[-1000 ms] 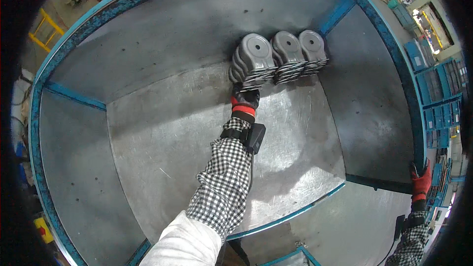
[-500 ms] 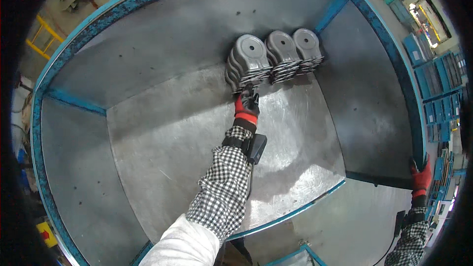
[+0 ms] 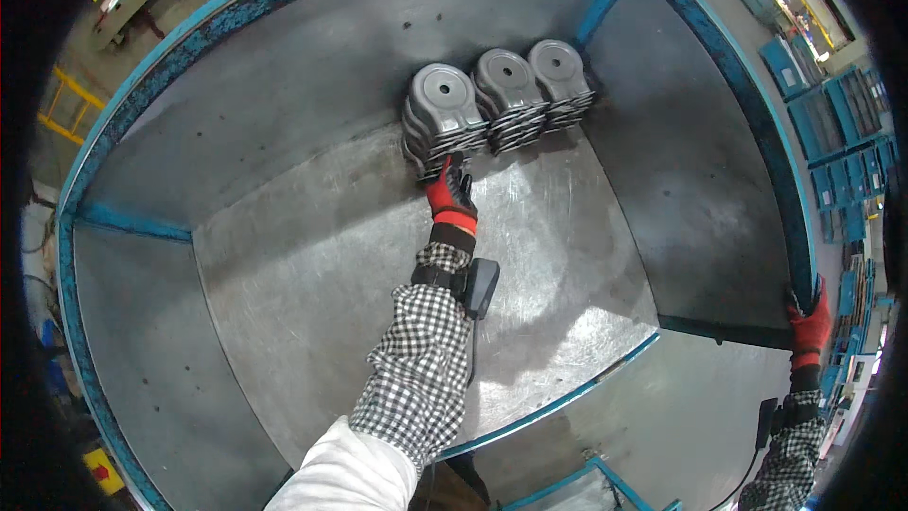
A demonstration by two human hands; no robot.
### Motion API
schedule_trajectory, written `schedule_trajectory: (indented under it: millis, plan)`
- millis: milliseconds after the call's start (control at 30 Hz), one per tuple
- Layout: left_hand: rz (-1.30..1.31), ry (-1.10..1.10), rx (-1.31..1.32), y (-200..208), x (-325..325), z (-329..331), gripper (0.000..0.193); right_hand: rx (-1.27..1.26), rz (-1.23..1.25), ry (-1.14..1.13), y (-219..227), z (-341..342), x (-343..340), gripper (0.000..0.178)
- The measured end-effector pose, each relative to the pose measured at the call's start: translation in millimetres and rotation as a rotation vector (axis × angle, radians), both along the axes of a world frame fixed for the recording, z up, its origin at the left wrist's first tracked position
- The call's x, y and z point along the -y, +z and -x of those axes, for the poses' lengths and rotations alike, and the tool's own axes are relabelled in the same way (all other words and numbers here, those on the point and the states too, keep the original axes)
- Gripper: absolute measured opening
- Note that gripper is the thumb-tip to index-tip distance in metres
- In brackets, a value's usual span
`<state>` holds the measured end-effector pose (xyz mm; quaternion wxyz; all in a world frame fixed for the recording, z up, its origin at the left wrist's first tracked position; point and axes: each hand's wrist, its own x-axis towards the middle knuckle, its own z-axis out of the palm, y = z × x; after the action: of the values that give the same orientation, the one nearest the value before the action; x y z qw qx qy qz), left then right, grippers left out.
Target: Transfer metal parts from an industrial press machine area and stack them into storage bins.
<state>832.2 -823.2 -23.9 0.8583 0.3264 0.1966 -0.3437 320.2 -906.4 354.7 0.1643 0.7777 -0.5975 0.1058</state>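
Grey metal brackets point(image 3: 448, 118), stacked leftmost, lie just beyond the nearer, left hand point(image 3: 452, 192), rounded ends away from it; whether its fingers grip any, I cannot tell.

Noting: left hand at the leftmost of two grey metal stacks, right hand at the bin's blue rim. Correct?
Three grey metal stacks, not two, as the head view shows. The left hand is at the leftmost stack, the right hand at the bin's blue rim.
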Motion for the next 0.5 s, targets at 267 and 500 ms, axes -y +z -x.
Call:
schedule_trajectory:
  millis: [267, 500]
  plan:
    - [0.100, -0.153, 0.116, 21.7, -4.8, 7.5, 0.034, -0.008, 0.012, 0.005, 1.4, 0.9, 3.6, 0.069]
    - [0.326, -0.065, -0.047, 30.1, -6.1, 16.9, 0.037, -0.024, 0.022, -0.004, 11.6, -6.0, -1.5, 0.068]
